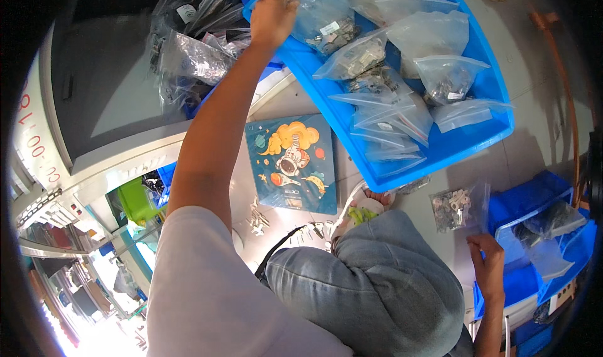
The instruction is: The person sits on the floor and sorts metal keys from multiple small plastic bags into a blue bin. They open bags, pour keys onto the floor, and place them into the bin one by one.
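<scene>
My left hand (275,20) is closed at the near left rim of a large blue plastic bin (320,98), and the top edge of a zip bag (325,20) meets its fingers. Several clear zip bags of small metal parts lie in the bin, some bearing labels. On the right, my right hand (487,263) has curled fingers beside the edge of a clear bag of metal parts (454,208); whether it pinches that bag cannot be told. Between my arm and the bin lies a flat dark teal box (292,164) with a printed cartoon astronaut.
Small metal parts (258,218) lie on the floor by the teal box. More filled bags (200,60) are heaped at the upper left. Blue bins (518,281) with bags stand at the right. My bent knees (377,281) and a shoe are below the large bin.
</scene>
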`<state>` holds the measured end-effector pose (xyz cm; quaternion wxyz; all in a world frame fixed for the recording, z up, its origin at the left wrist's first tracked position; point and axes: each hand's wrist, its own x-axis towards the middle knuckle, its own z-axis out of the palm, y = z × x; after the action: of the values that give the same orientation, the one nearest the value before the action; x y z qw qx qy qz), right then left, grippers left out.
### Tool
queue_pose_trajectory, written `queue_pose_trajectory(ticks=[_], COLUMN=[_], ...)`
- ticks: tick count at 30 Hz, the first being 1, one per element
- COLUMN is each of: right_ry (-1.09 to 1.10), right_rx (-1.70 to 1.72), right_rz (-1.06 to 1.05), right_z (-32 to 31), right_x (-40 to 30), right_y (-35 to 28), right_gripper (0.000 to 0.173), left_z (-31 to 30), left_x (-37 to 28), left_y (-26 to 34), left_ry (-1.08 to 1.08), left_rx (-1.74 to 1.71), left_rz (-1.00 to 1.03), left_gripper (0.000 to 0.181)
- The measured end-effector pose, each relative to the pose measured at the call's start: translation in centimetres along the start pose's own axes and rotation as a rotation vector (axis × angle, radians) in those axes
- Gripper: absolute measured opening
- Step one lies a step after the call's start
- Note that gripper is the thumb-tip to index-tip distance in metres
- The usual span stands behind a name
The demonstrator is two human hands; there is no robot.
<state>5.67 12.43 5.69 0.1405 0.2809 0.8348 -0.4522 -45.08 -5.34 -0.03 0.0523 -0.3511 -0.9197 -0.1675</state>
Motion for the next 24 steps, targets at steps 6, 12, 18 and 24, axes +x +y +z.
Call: queue_pose_trajectory(ticks=[6, 12, 18, 24], right_ry=[-0.006, 0.003, 0.024, 0.059], right_rx=[-0.031, -0.072, -0.061, -0.043], right_rz=[-0.05, -0.076, -0.086, -0.015], right_z=[0.1, 0.0, -0.1, -0.2], right_x=[-0.2, -0.1, -0.2, -1.2], right_y=[0.6, 0.8, 0.8, 1.4], right_gripper=[0.008, 0.008, 0.007, 0.008], left_z=[-2.0, -1.8, 0.0, -0.6], left_x=[-7.3, -6.0, 0.6, 2.9], left_y=[3.6, 3.9, 1.9, -0.4], left_ry=[-0.105, -0.025, -0.173, -0.093], left_rx=[0.032, -0.01, 0.312, 0.188], left_rz=[0.46, 0.253, 0.185, 0.097], left_gripper=[0.018, 0.022, 0.016, 0.018])
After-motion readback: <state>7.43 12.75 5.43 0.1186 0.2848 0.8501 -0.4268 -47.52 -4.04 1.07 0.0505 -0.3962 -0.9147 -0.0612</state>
